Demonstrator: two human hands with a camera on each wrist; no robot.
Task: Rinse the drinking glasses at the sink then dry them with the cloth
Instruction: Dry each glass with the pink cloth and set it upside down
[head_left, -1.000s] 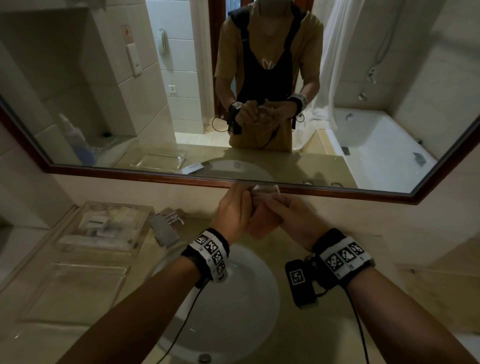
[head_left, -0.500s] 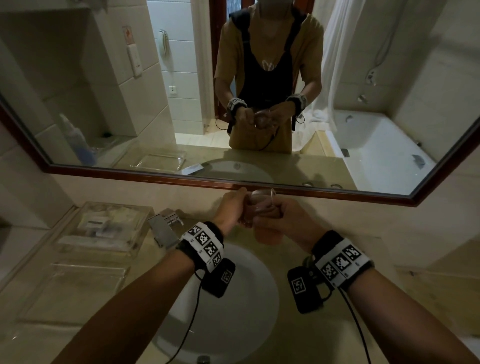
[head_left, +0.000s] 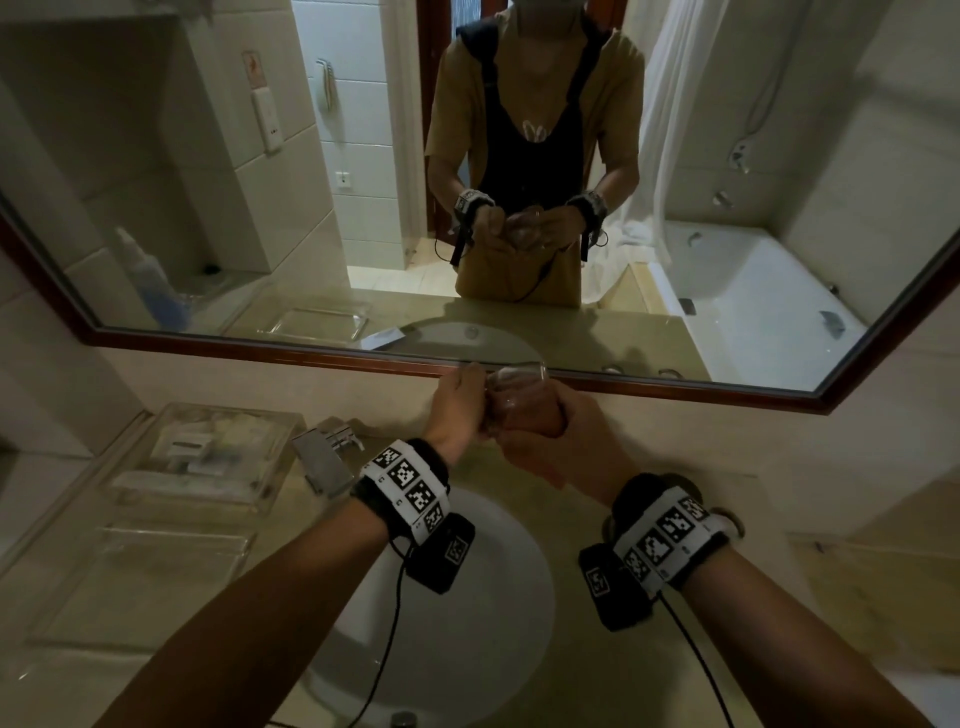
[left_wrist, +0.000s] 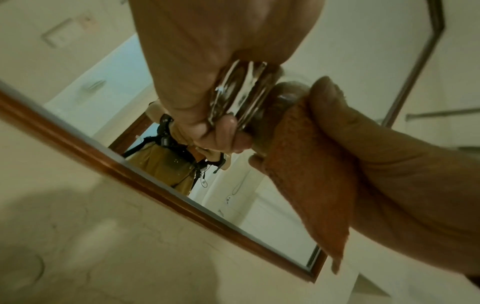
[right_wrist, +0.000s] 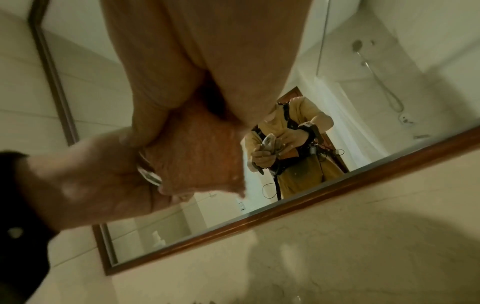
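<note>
From the head view, the left hand (head_left: 457, 410) is gripping a clear drinking glass (head_left: 514, 397) by its base, above the round white sink (head_left: 498, 613) set in the beige marble tabletop (head_left: 649, 675), while the right hand (head_left: 561, 441) is clenching a rust-orange cloth (head_left: 535, 415) against it.

From the left wrist, fingers (left_wrist: 223, 131) are curling round the glass's thick base (left_wrist: 241, 96); the cloth (left_wrist: 311, 174) is hanging below.

From the right wrist, the cloth (right_wrist: 202, 156) is covering the glass, only its base rim (right_wrist: 148, 174) showing.
</note>
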